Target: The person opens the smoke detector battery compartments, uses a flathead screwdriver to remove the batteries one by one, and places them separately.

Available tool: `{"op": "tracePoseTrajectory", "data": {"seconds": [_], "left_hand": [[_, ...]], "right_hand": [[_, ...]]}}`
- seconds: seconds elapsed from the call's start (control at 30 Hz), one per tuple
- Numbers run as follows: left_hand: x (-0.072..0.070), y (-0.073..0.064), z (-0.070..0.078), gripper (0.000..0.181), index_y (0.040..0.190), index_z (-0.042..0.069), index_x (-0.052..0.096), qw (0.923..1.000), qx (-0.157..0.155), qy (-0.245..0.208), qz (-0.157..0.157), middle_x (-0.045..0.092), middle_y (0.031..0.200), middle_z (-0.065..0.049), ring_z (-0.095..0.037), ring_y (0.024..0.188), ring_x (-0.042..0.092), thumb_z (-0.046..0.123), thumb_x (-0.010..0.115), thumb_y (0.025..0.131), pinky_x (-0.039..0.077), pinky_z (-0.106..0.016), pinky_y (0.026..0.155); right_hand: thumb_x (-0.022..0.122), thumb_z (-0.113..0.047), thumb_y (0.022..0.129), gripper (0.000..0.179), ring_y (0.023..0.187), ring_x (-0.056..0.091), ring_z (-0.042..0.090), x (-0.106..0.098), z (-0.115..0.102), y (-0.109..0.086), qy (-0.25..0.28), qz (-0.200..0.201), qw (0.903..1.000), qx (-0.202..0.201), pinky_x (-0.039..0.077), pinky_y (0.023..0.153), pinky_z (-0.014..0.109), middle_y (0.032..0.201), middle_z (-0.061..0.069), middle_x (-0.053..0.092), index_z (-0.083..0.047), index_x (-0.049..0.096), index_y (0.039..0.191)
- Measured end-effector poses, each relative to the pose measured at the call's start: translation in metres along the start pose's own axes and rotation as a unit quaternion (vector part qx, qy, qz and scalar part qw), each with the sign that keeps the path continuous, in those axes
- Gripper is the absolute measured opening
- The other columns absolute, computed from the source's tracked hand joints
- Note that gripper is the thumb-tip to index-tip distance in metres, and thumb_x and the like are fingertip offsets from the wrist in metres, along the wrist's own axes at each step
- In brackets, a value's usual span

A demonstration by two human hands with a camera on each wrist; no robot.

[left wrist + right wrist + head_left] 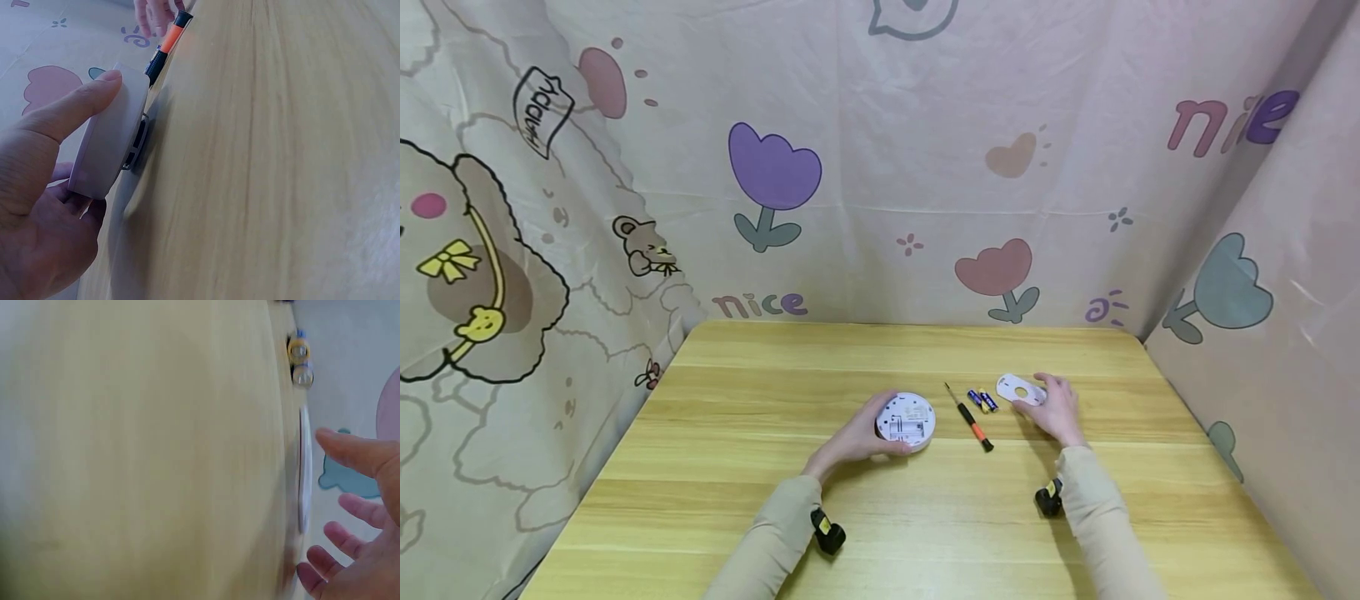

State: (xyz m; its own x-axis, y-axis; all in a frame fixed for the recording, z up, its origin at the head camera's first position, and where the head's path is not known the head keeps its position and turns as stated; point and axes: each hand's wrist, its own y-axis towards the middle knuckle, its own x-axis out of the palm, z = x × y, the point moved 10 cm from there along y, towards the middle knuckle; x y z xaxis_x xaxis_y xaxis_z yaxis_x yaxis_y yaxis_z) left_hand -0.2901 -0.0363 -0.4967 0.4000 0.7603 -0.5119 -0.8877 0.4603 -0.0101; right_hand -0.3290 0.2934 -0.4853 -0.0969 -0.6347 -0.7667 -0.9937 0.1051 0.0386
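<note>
My left hand [859,435] grips a round white device [917,410] by its sides, thumb and fingers on opposite edges. Its upturned back shows a bare battery compartment [907,430]. In the left wrist view the thumb presses on the rim of the device [115,134], close over the table. A flat white plate [1009,385] with a round hole lies on the table at the right. My right hand [1057,410] hovers around the plate's right end, fingers spread. In the right wrist view the thumb and fingers stand apart from the plate [305,469], which lies flat.
Between the hands lies a screwdriver [976,429] with an orange and black handle. Several small blue and yellow batteries [983,401] sit between it and the plate. A printed curtain [880,167] hangs behind the wooden table [737,400] and along its sides.
</note>
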Motion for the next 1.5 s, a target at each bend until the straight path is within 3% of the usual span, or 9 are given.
{"op": "tracePoseTrajectory", "data": {"seconds": [0.2,0.53,0.8,0.97,1.23,1.5], "left_hand": [[0.0,0.0,0.001,0.109,0.159,0.006,0.024,1.0,0.006,0.004,0.001,0.026,0.165,-0.022,-0.045,0.149,0.03,0.031,0.089,0.075,0.022,-0.067,0.122],[-0.001,-0.001,0.002,0.109,0.159,0.006,0.025,1.0,0.009,-0.002,0.003,0.027,0.164,-0.022,-0.045,0.149,0.031,0.029,0.089,0.075,0.023,-0.067,0.122],[0.0,-0.001,0.002,0.109,0.159,0.005,0.024,0.9999,0.008,-0.007,0.002,0.027,0.164,-0.022,-0.045,0.149,0.03,0.029,0.089,0.075,0.022,-0.067,0.122],[0.0,-0.001,0.001,0.109,0.159,0.006,0.024,1.0,0.004,-0.004,0.002,0.027,0.164,-0.022,-0.045,0.149,0.031,0.03,0.089,0.075,0.023,-0.067,0.122],[-0.001,0.0,0.0,0.109,0.159,0.007,0.024,1.0,0.002,0.002,0.003,0.025,0.165,-0.022,-0.045,0.149,0.031,0.031,0.089,0.075,0.023,-0.067,0.122],[0.0,0.001,0.0,0.109,0.159,0.006,0.024,1.0,0.001,0.001,0.001,0.026,0.165,-0.022,-0.045,0.149,0.031,0.03,0.089,0.075,0.023,-0.066,0.122]], "right_hand": [[0.08,-0.027,0.083,0.086,0.128,0.033,0.058,0.001,0.008,0.007,-0.037,-0.041,0.9984,-0.011,0.031,0.109,0.067,0.145,0.043,0.032,0.011,0.035,0.146],[0.079,-0.028,0.084,0.075,0.116,0.045,0.052,-0.002,0.01,0.016,-0.059,-0.088,0.9943,0.001,0.042,0.1,0.062,0.135,0.042,0.042,0.012,0.047,0.138],[0.08,-0.027,0.081,0.069,0.106,0.046,0.045,-0.002,0.01,0.017,-0.068,-0.077,0.9946,0.01,0.042,0.091,0.052,0.125,0.037,0.047,0.013,0.052,0.13],[0.082,-0.025,0.08,0.069,0.107,0.049,0.044,-0.001,0.013,0.019,-0.064,-0.072,0.9953,0.015,0.044,0.092,0.05,0.124,0.037,0.05,0.014,0.05,0.128],[0.079,-0.021,0.084,0.068,0.106,0.054,0.045,0.002,0.013,0.017,-0.047,-0.076,0.9958,0.021,0.047,0.094,0.056,0.125,0.039,0.052,0.009,0.043,0.133],[0.079,-0.03,0.085,0.071,0.117,0.055,0.049,0.0,0.013,0.015,-0.072,-0.065,0.9952,-0.012,0.045,0.101,0.061,0.134,0.037,0.055,0.008,0.051,0.138]]}}
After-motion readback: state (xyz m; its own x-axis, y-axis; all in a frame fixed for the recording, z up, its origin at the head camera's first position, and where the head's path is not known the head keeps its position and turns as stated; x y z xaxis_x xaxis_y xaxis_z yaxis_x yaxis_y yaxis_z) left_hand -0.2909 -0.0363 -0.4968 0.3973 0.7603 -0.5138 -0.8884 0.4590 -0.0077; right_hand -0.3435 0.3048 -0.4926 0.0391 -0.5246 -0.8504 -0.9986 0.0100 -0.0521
